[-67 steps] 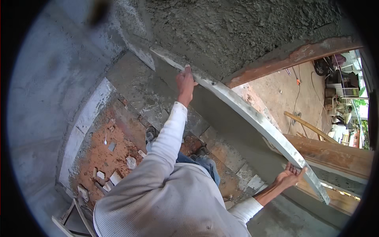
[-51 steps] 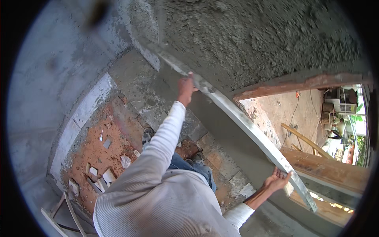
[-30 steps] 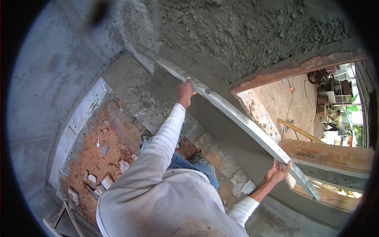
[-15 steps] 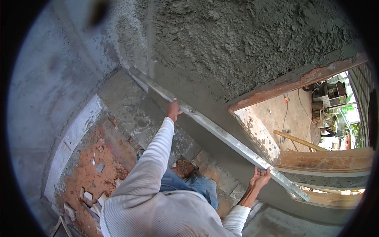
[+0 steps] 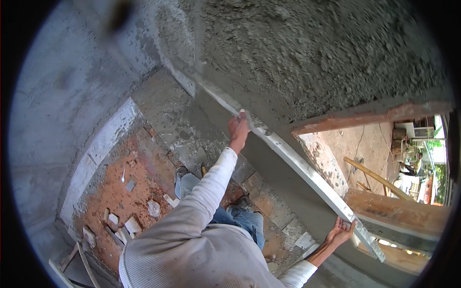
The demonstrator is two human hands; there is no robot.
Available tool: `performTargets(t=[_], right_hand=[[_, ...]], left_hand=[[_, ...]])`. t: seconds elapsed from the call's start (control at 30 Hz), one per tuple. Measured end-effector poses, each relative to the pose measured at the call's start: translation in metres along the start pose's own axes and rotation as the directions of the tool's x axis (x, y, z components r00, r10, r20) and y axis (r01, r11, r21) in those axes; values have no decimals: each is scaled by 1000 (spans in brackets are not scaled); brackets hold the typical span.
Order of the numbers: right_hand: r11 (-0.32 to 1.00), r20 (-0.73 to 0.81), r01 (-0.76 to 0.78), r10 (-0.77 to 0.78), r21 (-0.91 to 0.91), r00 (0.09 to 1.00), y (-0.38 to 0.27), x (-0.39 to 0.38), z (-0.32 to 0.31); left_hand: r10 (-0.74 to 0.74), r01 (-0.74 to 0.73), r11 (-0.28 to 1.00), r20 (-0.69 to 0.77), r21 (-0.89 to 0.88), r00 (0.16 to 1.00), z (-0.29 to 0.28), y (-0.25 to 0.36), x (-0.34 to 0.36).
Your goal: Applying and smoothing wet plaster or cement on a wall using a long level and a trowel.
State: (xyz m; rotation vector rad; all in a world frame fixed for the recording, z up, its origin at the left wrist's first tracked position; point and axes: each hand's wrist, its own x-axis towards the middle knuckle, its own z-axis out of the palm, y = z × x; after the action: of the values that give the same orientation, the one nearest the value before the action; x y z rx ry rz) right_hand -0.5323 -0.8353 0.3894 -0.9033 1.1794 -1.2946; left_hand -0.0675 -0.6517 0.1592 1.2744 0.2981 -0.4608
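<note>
A long pale metal straightedge point(image 5: 302, 172) lies slantwise against the grey mortared wall, from the upper left down to the lower right. My left hand point(image 5: 238, 129) is closed round its lower edge, left of the middle. Nearer its right end, my right hand point(image 5: 341, 231) grips the same edge, fingers against the bar. Below the bar runs a band of smooth wet mortar point(image 5: 283, 177). Rough, lumpy mortar point(image 5: 307, 53) covers the wall above it. The straightedge's far left end blends into the grey mortar and is hard to make out.
A window opening with a reddish frame edge point(image 5: 374, 116) and wooden boards point(image 5: 398, 209) is at the right. Brick pieces point(image 5: 133, 224) and a white spoon point(image 5: 123, 174) lie on reddish rubble at the left. What looks like a trowel point(image 5: 201, 154) lies beyond my feet.
My left hand and the straightedge have shifted to the right along the wall. My right hand has moved right and a little nearer. The whole view has also shifted somewhat.
</note>
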Motion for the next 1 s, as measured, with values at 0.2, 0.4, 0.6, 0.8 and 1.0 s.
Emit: performTargets(t=[0.2,0.4,0.6,0.8,1.0], right_hand=[[999,-15,26,-25,42,1000,5,-1,-4],[982,-84,172,-165,82,983,-81,-45,43],[958,-85,282,-278,42,957,-84,-37,26],[781,182,538,-507,-317,843,-55,-28,45],[297,141,374,-587,-879,798,-79,-24,-19]], left_hand=[[-143,135,987,-94,-91,985,1,42,-38],[161,-168,980,-65,-105,985,19,170,-76],[132,-143,983,-99,-111,986,50,175,-79],[89,-91,996,-83,-23,993,26,201,-69],[103,-102,995,-45,19,994,50,187,-98]])
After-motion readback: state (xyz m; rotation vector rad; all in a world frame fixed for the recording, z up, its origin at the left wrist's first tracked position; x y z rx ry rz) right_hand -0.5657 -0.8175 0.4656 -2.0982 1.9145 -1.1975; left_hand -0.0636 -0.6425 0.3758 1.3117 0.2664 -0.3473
